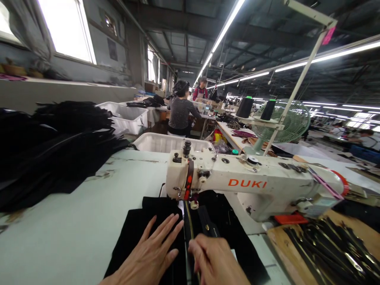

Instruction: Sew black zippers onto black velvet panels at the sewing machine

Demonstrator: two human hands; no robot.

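Black fabric (133, 233) lies on the pale table under the head of a white sewing machine (216, 180). My left hand (157, 245) rests flat on the fabric's left part, its fingers spread and pointing toward the needle area. Close beside it, my right hand (213, 257) has its fingers curled on the edge of a black zipper (189, 221) with gold teeth, which runs up under the presser foot. A black strip with a gold snap (207, 227) lies on the cloth just beyond my right hand. The needle itself is hidden by the machine head.
Piled black fabric pieces (59, 146) cover the table's left side. A wooden board (285, 245) at right holds several black zippers (335, 241). White bins (148, 142) stand behind the table. Thread cones (246, 107) and a green fan (293, 120) rise beyond the machine. Co-workers (181, 111) are farther back.
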